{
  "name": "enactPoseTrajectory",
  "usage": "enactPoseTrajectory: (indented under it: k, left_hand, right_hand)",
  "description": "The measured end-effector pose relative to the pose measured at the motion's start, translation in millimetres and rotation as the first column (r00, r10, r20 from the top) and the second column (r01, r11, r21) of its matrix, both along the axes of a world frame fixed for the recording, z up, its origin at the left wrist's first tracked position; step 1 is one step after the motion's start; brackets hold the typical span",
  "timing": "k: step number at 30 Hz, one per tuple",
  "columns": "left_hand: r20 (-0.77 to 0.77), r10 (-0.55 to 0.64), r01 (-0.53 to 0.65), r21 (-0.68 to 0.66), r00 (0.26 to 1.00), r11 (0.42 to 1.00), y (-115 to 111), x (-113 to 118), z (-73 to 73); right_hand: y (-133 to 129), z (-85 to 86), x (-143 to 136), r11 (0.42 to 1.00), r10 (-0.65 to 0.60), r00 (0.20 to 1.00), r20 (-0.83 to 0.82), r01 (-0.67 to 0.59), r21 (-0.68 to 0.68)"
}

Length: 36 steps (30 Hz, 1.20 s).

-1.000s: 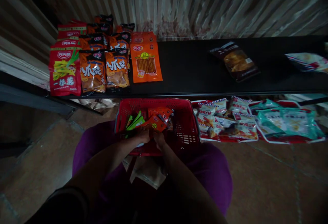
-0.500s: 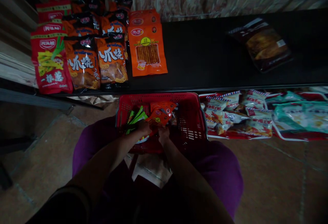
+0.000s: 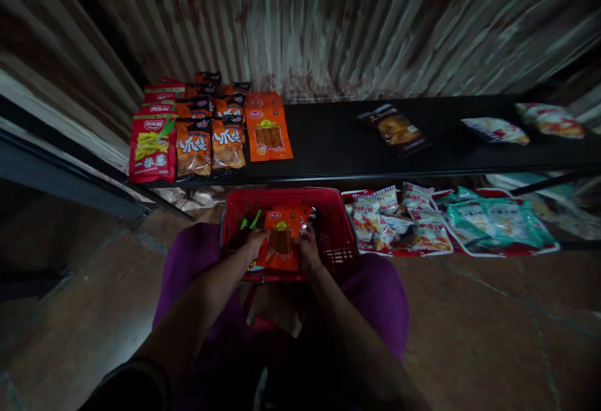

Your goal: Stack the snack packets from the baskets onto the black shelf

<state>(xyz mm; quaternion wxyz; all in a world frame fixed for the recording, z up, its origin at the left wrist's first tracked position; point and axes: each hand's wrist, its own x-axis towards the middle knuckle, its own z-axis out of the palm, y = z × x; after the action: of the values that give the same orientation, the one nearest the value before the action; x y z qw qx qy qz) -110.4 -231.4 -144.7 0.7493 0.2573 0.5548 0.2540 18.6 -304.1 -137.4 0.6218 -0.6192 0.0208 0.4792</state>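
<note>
An orange snack bag [image 3: 280, 242] with brown sticks in its window lies face up over a red plastic basket [image 3: 339, 226]. My left hand [image 3: 255, 245] grips its left edge, and my right hand [image 3: 307, 249] has hold of its right edge. The undersides of both hands' fingers are hidden. Beside my left hand a green packet [image 3: 253, 220] pokes up inside the basket. The basket rests between my knees, against the front of a black shelf [image 3: 323, 141].
At the shelf's left stand a red snack bag [image 3: 153, 145], black-and-orange bags [image 3: 228, 145] and another orange bag [image 3: 268, 128]. A dark packet [image 3: 398, 129] and two white packets lie further right. Below are baskets of white packets [image 3: 373, 213] and teal packets [image 3: 498, 220].
The orange bag, folded and tilted before, is now spread flat and facing up, with my hands further apart on its sides. The camera view has shifted, showing more wall and shelf.
</note>
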Motion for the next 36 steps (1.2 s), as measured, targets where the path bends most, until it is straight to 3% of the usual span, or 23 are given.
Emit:
enactPoseTrajectory:
  k: [6, 15, 19, 24, 28, 36]
  left_hand:
    - [0.08, 0.024, -0.029, 0.061, 0.997, 0.998, -18.6, -14.5, 52.7]
    - [0.206, 0.079, -0.135, 0.275, 0.975, 0.952, -30.5, -20.0, 137.1]
    - [0.223, 0.073, -0.151, 0.356, 0.972, 0.922, -34.4, -20.6, 166.5]
    - [0.28, 0.057, -0.178, 0.429, 0.958, 0.886, -41.1, -21.0, 185.5]
    - [0.293, 0.121, -0.245, 0.434, 0.948, 0.867, -47.3, -19.7, 194.8]
    - [0.352, 0.131, -0.296, 0.469, 0.927, 0.832, -62.6, -24.4, 207.8]
  right_hand:
    - [-26.7, 51.3, 2.1, 0.993, 0.061, 0.998, 0.033, -0.064, 0.1]
    - [-24.6, 131.4, -8.7, 0.953, 0.086, 0.991, 0.106, -0.113, 0.283]
    - [-27.1, 161.8, -10.7, 0.945, 0.055, 0.987, 0.151, -0.1, 0.311]
    - [-34.5, 188.8, -14.4, 0.914, 0.024, 0.988, 0.153, -0.084, 0.396]
    - [-40.5, 202.6, -17.2, 0.914, 0.019, 0.991, 0.13, -0.069, 0.399]
    - [-48.2, 211.1, -21.4, 0.9, -0.001, 0.995, 0.104, -0.045, 0.434]
